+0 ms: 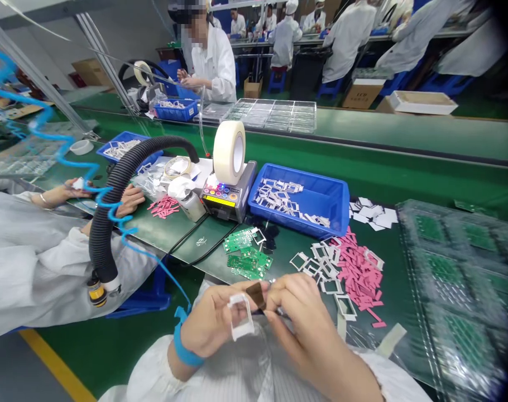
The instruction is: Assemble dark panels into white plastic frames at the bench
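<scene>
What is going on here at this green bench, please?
A person holds a white rectangular frame in the left hand, which wears a blue wrist strap, and the right hand pinches a small dark-brown strip beside it. On the green workbench lie loose white frames, pink strips and green circuit boards. A blue plastic tray holds more frames. A co-worker works at the left.

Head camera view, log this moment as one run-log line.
left hand: holds white frame | right hand: pinches brown strip | nearby: green circuit boards, pink strips
</scene>
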`<state>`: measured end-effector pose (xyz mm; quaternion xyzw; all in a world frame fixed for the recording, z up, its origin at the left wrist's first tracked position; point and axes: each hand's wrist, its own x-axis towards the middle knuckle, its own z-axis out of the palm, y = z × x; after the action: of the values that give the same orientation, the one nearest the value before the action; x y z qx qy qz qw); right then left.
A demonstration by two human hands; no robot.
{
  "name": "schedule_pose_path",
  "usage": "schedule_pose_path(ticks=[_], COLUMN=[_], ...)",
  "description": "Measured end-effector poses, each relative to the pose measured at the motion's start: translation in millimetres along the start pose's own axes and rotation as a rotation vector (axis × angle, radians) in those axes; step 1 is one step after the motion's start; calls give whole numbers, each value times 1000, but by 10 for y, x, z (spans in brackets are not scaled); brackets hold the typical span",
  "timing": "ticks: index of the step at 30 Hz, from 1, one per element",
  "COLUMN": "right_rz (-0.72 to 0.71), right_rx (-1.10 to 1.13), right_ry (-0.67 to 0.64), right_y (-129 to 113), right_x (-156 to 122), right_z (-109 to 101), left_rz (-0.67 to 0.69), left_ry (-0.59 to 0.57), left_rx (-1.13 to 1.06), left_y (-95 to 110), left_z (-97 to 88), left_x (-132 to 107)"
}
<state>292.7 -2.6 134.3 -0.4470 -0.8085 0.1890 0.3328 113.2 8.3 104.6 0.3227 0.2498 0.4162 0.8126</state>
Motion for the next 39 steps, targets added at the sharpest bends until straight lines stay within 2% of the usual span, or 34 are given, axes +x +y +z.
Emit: schedule_pose_path(ticks=[2,6,8,10,12,15,17,19,22,25,28,30,32,35,39], right_rz=[75,304,355,346,250,-20,-154,-200,-162,-69,35,63,66,96,76], right_rx=[-28,-361,-441,-439,-332,-100,-77,-102,17,402,844,1018,1076,987,519], right_ry=[-102,-278,-294,-278,-239,-182,-154,-131,-100,-44,-41,-52,-64,-54,89], right_y=[100,496,638,640,506,212,73,19,45,88,91,77,56,1,-113], right_x=[-53,-102,-84,-31,56,214,302,357,378,357,329,313,302,299,325], right_z=[26,275,359,322,185,-15,-53,-26,34,74,148,207,235,179,19], left_rz=[-10,-46,-66,-68,-56,-43,-38,-22,-23,-62,-56,-17,20,52,137], left_ry=[44,69,50,40,50,67,79,105,108,2,-120,-160,-165,-136,-74], left_rx=[-163,-348,-387,-397,-381,-307,-258,-227,-230,-311,-361,-361,-349,-277,2], left_y=[-19,-7,9,24,36,35,26,21,34,49,44,38,45,87,166], left_z=[-50,-135,-142,-126,-96,-59,-49,-51,-59,-55,-32,-10,14,46,55], left_x=[37,69,62,46,27,-6,-28,-49,-71,-75,-72,-73,-81,-107,-161])
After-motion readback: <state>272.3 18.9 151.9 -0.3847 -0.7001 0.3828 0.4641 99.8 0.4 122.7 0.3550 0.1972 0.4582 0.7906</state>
